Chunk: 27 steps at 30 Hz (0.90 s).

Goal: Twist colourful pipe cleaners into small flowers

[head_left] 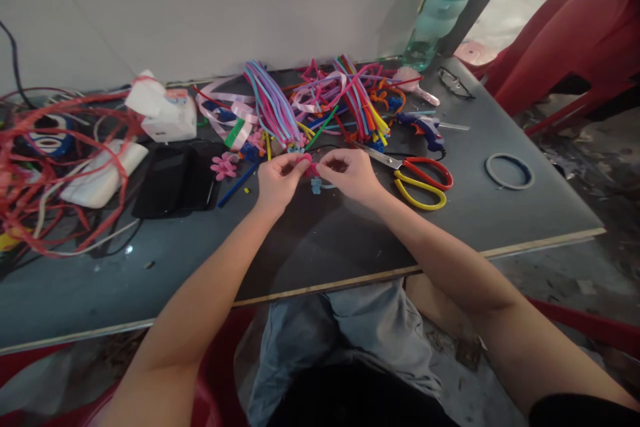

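Between the fingertips of both hands is a small dark-pink pipe cleaner (311, 168), bent into loops. My left hand (278, 180) pinches it from the left with thumb and index finger. From the other side my right hand (350, 173) also grips it, its fingers curled. Just below lies a small light-blue pipe-cleaner flower (317, 186) on the table. A pink pipe-cleaner flower (225, 165) rests further left, near a dark-blue pipe cleaner (239, 184). Scissors (423, 180) with red and yellow handles lie beside my right hand.
Bundles of coloured pipe cleaners (273, 103) and ribbons lie along the wall. A glue gun (425, 130), tape ring (509, 171), glasses (455, 83) and green bottle (437, 17) are to the right. Black phones (163, 180) and tangled red strapping (30, 140) occupy the left.
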Available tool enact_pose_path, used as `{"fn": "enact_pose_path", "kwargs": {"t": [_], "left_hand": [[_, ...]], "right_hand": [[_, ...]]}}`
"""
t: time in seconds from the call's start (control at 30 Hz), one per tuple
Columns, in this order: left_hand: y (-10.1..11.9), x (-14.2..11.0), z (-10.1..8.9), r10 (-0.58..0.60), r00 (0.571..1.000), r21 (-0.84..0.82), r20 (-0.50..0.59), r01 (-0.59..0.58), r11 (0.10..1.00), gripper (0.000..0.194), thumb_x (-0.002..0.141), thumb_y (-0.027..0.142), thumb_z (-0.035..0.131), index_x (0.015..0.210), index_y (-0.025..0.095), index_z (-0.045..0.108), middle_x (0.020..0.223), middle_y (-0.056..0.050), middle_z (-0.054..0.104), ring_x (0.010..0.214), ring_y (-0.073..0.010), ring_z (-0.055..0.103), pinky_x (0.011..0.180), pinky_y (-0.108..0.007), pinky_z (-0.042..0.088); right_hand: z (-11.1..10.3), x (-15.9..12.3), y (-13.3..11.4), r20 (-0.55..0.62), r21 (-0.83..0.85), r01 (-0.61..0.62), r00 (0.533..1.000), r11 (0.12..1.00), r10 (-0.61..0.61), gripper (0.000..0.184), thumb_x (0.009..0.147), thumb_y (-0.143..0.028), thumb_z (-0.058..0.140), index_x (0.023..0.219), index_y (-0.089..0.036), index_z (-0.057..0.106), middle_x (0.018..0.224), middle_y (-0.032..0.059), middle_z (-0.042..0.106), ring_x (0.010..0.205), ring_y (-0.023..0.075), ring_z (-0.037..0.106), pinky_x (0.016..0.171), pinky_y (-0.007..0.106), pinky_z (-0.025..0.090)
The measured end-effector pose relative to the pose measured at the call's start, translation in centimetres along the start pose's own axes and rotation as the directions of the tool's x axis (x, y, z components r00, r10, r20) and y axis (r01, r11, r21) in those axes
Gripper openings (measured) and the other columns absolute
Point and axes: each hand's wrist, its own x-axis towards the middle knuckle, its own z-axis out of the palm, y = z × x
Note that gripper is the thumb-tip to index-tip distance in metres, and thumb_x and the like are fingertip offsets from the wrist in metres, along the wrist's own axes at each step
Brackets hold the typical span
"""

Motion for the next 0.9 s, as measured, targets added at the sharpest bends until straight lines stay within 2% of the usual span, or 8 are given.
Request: {"fn": "enact_pose_path", "kwargs": {"t": [0.2, 0.33, 0.4, 0.5, 0.57, 0.63, 0.73, 0.9], "left_hand": [[0.0, -0.4, 0.7, -0.065, 0.991, -0.092, -0.116, 0.055, 0.994, 0.021, 0.069, 0.035, 0.087, 0.080, 0.018, 0.082, 0.064, -0.001, 0.072, 0.056, -0.0139, 0.062, 0.060, -0.030, 0.056], [0.1, -0.3, 0.8, -0.185, 0.977, -0.181, -0.102, 0.165, 0.970, 0.017, 0.066, 0.032, 0.088, 0.075, 0.019, 0.080, 0.063, 0.000, 0.071, 0.055, -0.0126, 0.062, 0.058, -0.029, 0.057], [0.1, -0.1, 0.7, -0.290, 0.954, -0.240, -0.077, 0.264, 0.934, 0.015, 0.065, 0.029, 0.088, 0.071, 0.019, 0.078, 0.065, 0.000, 0.071, 0.057, -0.0115, 0.063, 0.058, -0.027, 0.057], [-0.2, 0.3, 0.4, -0.394, 0.919, -0.300, -0.014, 0.372, 0.878, 0.015, 0.065, 0.027, 0.088, 0.067, 0.019, 0.075, 0.065, 0.000, 0.070, 0.058, -0.0094, 0.062, 0.060, -0.025, 0.056], [-0.3, 0.5, 0.3, -0.373, 0.928, -0.301, 0.004, 0.357, 0.884, 0.017, 0.066, 0.030, 0.087, 0.070, 0.019, 0.075, 0.065, 0.001, 0.069, 0.060, -0.0098, 0.063, 0.063, -0.026, 0.058], [-0.5, 0.6, 0.1, -0.299, 0.954, -0.289, -0.005, 0.285, 0.914, 0.020, 0.068, 0.036, 0.087, 0.076, 0.020, 0.076, 0.068, 0.001, 0.070, 0.064, -0.0111, 0.065, 0.065, -0.027, 0.059], [-0.7, 0.7, 0.2, -0.236, 0.971, -0.294, -0.034, 0.216, 0.931, 0.027, 0.066, 0.042, 0.088, 0.080, 0.021, 0.078, 0.077, -0.001, 0.075, 0.069, -0.0122, 0.067, 0.065, -0.026, 0.058], [-0.1, 0.3, 0.6, -0.280, 0.960, -0.314, 0.002, 0.266, 0.911, 0.031, 0.055, 0.041, 0.094, 0.071, 0.020, 0.077, 0.070, 0.000, 0.074, 0.062, -0.0097, 0.063, 0.061, -0.023, 0.055]], "right_hand": [[0.7, -0.6, -0.1, 0.000, 0.133, -0.068, 0.998, 0.989, 0.069, 0.020, 0.080, -0.030, 0.067, 0.069, -0.014, 0.072, 0.064, 0.0025, 0.069, 0.057, 0.0089, 0.055, 0.055, 0.023, 0.041], [1.4, -0.5, 0.6, 0.046, 0.210, -0.089, 0.996, 0.974, 0.082, 0.038, 0.083, -0.050, 0.071, 0.072, -0.014, 0.074, 0.066, 0.0040, 0.070, 0.058, 0.0103, 0.058, 0.054, 0.024, 0.044], [1.7, -0.3, 0.8, 0.055, 0.222, -0.051, 0.998, 0.974, 0.040, 0.049, 0.082, -0.063, 0.070, 0.074, -0.015, 0.075, 0.068, 0.0043, 0.070, 0.059, 0.0107, 0.058, 0.054, 0.025, 0.045], [1.7, 0.0, 1.2, 0.020, 0.186, 0.020, 1.000, 0.982, -0.024, 0.055, 0.081, -0.070, 0.068, 0.076, -0.015, 0.077, 0.069, 0.0041, 0.071, 0.059, 0.0105, 0.058, 0.055, 0.025, 0.046], [1.5, 0.2, 1.5, -0.018, 0.174, 0.029, 0.999, 0.984, -0.026, 0.054, 0.082, -0.068, 0.068, 0.079, -0.015, 0.077, 0.071, 0.0045, 0.072, 0.060, 0.0106, 0.059, 0.055, 0.025, 0.047], [1.1, 0.3, 1.8, -0.047, 0.167, 0.028, 0.999, 0.986, -0.020, 0.049, 0.083, -0.064, 0.070, 0.086, -0.016, 0.078, 0.078, 0.0052, 0.076, 0.064, 0.0117, 0.063, 0.059, 0.025, 0.051], [0.8, 0.4, 2.0, -0.010, 0.136, 0.028, 1.000, 0.990, -0.027, 0.039, 0.080, -0.052, 0.078, 0.097, -0.017, 0.080, 0.089, 0.0062, 0.079, 0.075, 0.0147, 0.071, 0.069, 0.027, 0.058], [0.7, 0.1, 1.6, 0.052, 0.061, 0.071, 0.996, 0.996, -0.074, 0.019, 0.083, -0.030, 0.075, 0.097, -0.019, 0.082, 0.090, 0.0050, 0.081, 0.079, 0.0176, 0.076, 0.073, 0.029, 0.061]]}}
